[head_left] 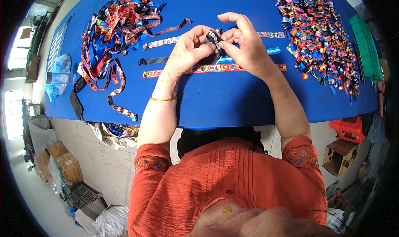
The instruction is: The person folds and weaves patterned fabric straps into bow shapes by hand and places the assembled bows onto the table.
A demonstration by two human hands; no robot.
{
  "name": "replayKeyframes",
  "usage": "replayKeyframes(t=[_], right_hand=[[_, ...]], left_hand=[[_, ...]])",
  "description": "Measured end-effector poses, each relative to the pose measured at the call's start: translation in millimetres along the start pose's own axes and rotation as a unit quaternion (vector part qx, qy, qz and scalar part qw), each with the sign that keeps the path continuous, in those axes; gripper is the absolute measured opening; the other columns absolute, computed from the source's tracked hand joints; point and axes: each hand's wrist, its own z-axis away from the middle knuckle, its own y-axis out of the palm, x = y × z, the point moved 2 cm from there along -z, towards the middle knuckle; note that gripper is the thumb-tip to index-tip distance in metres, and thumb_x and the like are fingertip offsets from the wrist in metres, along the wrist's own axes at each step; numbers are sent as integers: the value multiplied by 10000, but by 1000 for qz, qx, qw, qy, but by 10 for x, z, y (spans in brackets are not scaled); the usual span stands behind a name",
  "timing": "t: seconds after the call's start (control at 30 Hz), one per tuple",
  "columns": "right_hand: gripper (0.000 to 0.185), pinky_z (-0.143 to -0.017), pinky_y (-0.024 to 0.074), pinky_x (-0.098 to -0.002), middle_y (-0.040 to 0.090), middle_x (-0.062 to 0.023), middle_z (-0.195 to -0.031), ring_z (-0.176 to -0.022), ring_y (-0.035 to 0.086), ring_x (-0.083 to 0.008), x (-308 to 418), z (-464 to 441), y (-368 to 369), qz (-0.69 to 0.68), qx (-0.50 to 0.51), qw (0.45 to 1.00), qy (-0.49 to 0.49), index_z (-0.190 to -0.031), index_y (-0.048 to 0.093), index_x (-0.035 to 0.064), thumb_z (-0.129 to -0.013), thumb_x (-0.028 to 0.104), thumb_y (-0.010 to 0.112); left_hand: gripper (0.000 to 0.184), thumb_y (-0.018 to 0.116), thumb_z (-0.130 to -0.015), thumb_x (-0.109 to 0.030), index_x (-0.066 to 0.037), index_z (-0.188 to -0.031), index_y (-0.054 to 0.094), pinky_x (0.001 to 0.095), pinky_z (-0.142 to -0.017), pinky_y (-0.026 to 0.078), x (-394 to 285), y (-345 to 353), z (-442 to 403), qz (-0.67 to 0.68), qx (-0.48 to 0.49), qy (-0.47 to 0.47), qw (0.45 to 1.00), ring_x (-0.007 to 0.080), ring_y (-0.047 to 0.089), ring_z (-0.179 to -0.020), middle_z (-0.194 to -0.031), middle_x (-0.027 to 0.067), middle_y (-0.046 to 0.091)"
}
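Note:
A black printed ribbon (214, 38) with white lettering is curled between my two hands above the blue table. My left hand (187, 50) pinches its left side between thumb and fingers. From the right, the thumb and fingers of my right hand (246, 45) close on the same ribbon, the index finger raised and bent. Below the hands lie flat strips: a pale patterned ribbon (164, 42), a black ribbon (153, 61), a blue-and-white ribbon (272, 51) and a red-and-yellow ribbon (151, 74). My hands hide their middle parts.
Tangled long ribbons (112, 25) heap up at the left of the blue tablecloth (199, 104). A large pile of small folded ribbon pieces (316, 33) covers the right side, beside a green crate (365, 48). A red stool (348, 129) and cardboard boxes (68, 166) stand on the floor.

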Motion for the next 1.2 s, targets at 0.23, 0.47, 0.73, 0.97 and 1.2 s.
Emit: replayKeyframes(t=[0.23, 0.47, 0.73, 0.97, 1.2], right_hand=[[501, -769, 574, -272, 552, -148, -1220, -847, 691, -141, -52, 4, -4, -3, -2, 1000, -3, -1305, 505, -11, -839, -88, 674], [269, -712, 530, -257, 691, -91, -947, -801, 649, -91, -277, -26, -68, -33, -48, 994, 93, -1118, 623, -17, -933, 167, 691], [251, -540, 427, -214, 632, 32, -703, -625, 536, -20, -254, 1, 6, -71, 0, 987, 145, -916, 684, -14, -959, 233, 698], [148, -588, 492, -206, 686, -7, -779, -681, 605, -30, -176, 8, 12, -23, -69, 995, 73, -947, 692, -24, -949, 123, 677], [168, -655, 536, -211, 710, -39, -846, -746, 650, -51, -148, 4, -11, -39, -66, 992, 99, -1014, 684, -34, -941, 118, 694]], left_hand=[[225, 738, -927, -122, -31, -1097, 623, 214, -706, 497, 71, 20, -40, 51, 4, 2, 999, 71, 610, -774, -875, 10, 667], [168, 728, -931, -103, -40, -1047, 624, 213, -661, 504, 23, 51, -22, 55, -2, 9, 998, 74, 624, -728, -841, 12, 670], [127, 695, -947, -70, -40, -1029, 603, 196, -644, 471, 29, 111, -25, 57, 14, -3, 998, 54, 614, -710, -782, 27, 687], [175, 727, -932, -109, -73, -1027, 584, 189, -612, 487, 31, 97, -24, 48, -12, -14, 999, 49, 618, -675, -799, 5, 681], [198, 739, -929, -128, -74, -1029, 577, 184, -605, 479, 39, 100, -31, 36, -23, -3, 999, 42, 605, -668, -798, 0, 677]])
